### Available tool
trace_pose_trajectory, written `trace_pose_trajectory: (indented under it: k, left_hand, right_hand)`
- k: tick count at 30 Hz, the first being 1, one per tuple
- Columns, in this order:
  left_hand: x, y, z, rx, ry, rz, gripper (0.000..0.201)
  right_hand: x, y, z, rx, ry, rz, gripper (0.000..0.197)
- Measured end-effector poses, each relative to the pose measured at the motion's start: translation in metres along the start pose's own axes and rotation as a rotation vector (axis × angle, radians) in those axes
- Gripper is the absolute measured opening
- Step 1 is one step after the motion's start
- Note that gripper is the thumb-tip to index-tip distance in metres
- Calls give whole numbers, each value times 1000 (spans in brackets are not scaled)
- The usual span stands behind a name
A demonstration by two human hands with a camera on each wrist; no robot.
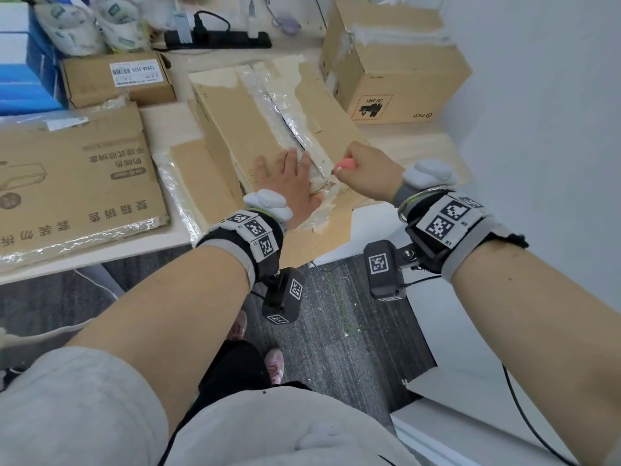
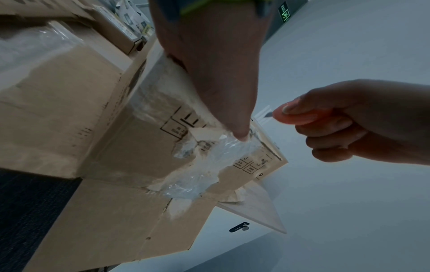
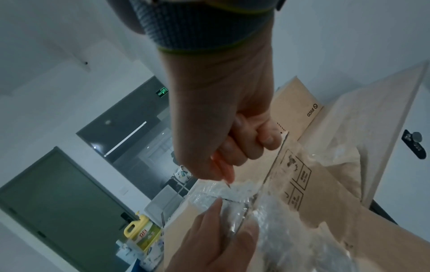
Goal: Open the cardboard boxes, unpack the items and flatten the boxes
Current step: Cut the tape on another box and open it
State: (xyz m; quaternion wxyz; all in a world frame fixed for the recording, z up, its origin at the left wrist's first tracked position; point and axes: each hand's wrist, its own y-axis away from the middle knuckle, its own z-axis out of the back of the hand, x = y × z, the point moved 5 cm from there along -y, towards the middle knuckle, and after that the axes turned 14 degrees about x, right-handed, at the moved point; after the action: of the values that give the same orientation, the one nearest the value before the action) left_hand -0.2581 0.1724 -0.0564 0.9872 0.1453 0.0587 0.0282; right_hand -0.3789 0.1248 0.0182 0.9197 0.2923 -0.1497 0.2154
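A long cardboard box [image 1: 235, 129] lies on the table, its top seam covered with clear tape [image 1: 285, 119] and cut open along a dark slit. My left hand [image 1: 289, 176] lies flat on the box's near end, fingers straight, pressing on the tape [image 3: 232, 191]. My right hand [image 1: 363, 169] grips a pink-handled cutter [image 1: 346, 163], its blade tip at the seam close to my left fingertips [image 3: 217, 203]. In the left wrist view the cutter [image 2: 295, 116] is held in a fist [image 2: 358, 125] just right of the box's torn, taped end [image 2: 209, 165].
A Pico carton [image 1: 396, 68] stands behind on the right. A small labelled box [image 1: 117, 79] and a flattened printed box [image 1: 74, 183] lie on the left. A power strip [image 1: 218, 40] and bags line the back. The table edge [image 1: 100, 257] runs near my wrists.
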Motion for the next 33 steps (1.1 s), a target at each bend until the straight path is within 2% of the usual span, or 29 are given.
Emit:
trace_pose_trajectory:
  k: [5, 7, 9, 12, 16, 19, 23, 27, 30, 33]
  left_hand:
    - [10, 1, 13, -107, 116, -60, 76]
    - [21, -6, 24, -165, 182, -67, 76]
    - [34, -17, 32, -185, 230, -59, 67]
    - [59, -38, 38, -245, 249, -41, 40]
    - [94, -63, 45, -349, 266, 12, 33]
    - [117, -84, 54, -309, 234, 12, 42]
    - [136, -107, 57, -188, 176, 20, 49]
    - [145, -120, 68, -165, 136, 18, 65]
    - [147, -130, 66, -86, 110, 2, 57]
    - [146, -134, 64, -69, 107, -15, 54]
  right_hand:
    - [10, -22, 16, -182, -167, 29, 19]
    - [20, -37, 18, -223, -195, 27, 14]
    - [31, -54, 21, -246, -209, 40, 13]
    - [47, -80, 24, -254, -255, 52, 18]
    - [63, -114, 24, -239, -312, 51, 17]
    - [74, -144, 32, -272, -309, 49, 17]
    - [84, -177, 37, -295, -325, 35, 16]
    - [93, -201, 41, -309, -313, 74, 11]
    - [103, -218, 42, -269, -237, 109, 19]
    - [108, -230, 41, -211, -157, 112, 21]
